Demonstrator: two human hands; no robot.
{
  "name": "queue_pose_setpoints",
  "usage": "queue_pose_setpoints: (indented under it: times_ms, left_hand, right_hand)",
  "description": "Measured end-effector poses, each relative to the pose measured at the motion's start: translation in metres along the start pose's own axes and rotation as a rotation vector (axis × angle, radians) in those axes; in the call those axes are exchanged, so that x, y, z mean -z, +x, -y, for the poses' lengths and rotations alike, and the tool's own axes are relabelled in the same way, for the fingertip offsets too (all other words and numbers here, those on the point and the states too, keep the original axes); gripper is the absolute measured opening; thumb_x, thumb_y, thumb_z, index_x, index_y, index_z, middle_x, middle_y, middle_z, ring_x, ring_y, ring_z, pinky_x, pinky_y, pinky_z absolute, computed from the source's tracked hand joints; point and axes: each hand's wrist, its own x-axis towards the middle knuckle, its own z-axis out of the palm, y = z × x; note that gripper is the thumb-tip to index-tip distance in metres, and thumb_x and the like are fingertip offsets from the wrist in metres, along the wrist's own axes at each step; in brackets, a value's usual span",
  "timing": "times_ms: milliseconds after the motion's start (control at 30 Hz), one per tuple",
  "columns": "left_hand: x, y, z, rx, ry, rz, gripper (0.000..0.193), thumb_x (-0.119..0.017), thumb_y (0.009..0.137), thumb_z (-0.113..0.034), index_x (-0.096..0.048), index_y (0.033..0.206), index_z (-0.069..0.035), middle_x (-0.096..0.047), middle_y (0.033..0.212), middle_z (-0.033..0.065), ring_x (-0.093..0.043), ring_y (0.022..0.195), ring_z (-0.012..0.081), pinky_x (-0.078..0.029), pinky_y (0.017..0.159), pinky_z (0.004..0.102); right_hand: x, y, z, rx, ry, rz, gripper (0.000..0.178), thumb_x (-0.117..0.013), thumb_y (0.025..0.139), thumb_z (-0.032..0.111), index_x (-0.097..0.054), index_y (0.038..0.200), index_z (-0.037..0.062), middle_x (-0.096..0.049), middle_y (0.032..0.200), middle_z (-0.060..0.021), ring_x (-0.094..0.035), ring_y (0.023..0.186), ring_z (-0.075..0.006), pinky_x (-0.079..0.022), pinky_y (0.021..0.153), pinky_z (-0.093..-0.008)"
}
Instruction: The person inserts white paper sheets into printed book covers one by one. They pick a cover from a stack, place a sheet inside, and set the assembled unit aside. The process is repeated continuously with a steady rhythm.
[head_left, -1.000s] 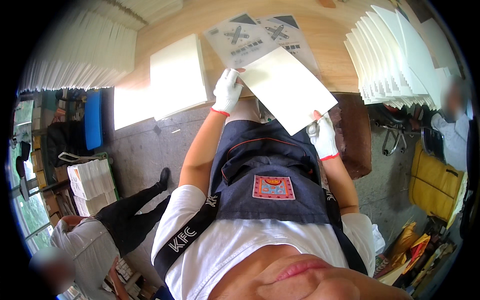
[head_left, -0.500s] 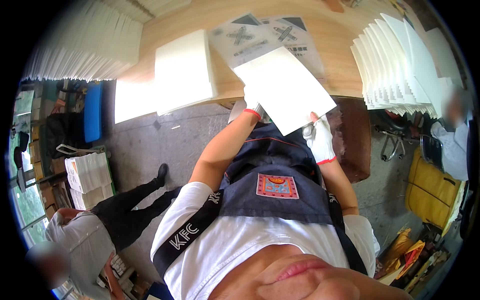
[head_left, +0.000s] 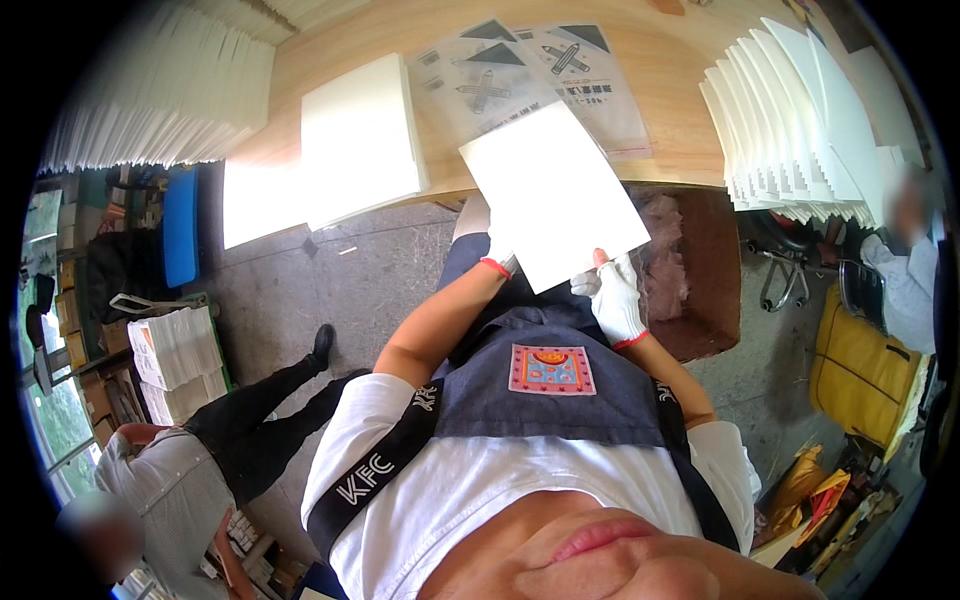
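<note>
A white rectangular sheet or thin stack of paper (head_left: 550, 190) is held tilted in front of me, its far end over the table's near edge. My left hand (head_left: 502, 252), in a white glove with a red cuff, is closed on its left edge, fingers mostly hidden beneath. At the lower right corner, my right hand (head_left: 615, 292), gloved the same way, grips the paper with a bare thumb on top. Just beyond the paper lie clear plastic bags (head_left: 595, 85) with dark pencil prints, overlapping one another.
On the wooden table (head_left: 440, 178), a white paper stack (head_left: 360, 130) lies to the left. Tall paper piles (head_left: 180, 90) stand far left, fanned stacks (head_left: 790, 130) at right. Below the table is a brown box (head_left: 705, 300). A person (head_left: 190, 470) is at lower left, another (head_left: 905, 260) far right.
Both hands have drawn the paper slightly toward me and to the left. More of the printed plastic bags shows now, one of which has shifted.
</note>
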Motion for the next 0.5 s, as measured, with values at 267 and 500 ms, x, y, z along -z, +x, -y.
queue_pose_setpoints:
  times_ms: [267, 500]
  left_hand:
    - [0.01, -0.018, -0.022, 0.141, 0.101, 0.227, 0.03, -0.058, 0.086, -0.018, -0.054, 0.108, 0.002, -0.06, 0.101, 0.0127, -0.06, 0.092, 0.0192, -0.053, 0.073, 0.0299]
    - [-0.008, -0.028, -0.033, 0.468, -0.223, 0.177, 0.019, -0.051, 0.086, -0.011, -0.06, 0.097, 0.002, -0.061, 0.066, 0.0088, -0.059, 0.053, 0.0147, -0.05, 0.05, 0.0254]
  right_hand:
    - [0.004, -0.004, -0.015, -0.055, -0.007, -0.055, 0.015, -0.047, 0.092, 0.012, -0.046, 0.104, 0.0038, -0.06, 0.079, -0.0115, -0.064, 0.062, -0.0229, -0.056, 0.052, -0.0336]
    - [-0.019, 0.089, -0.027, -0.142, 0.571, -0.015, 0.027, -0.039, 0.095, 0.016, -0.038, 0.118, 0.0011, -0.048, 0.111, -0.0179, -0.054, 0.101, -0.035, -0.047, 0.091, -0.0479]
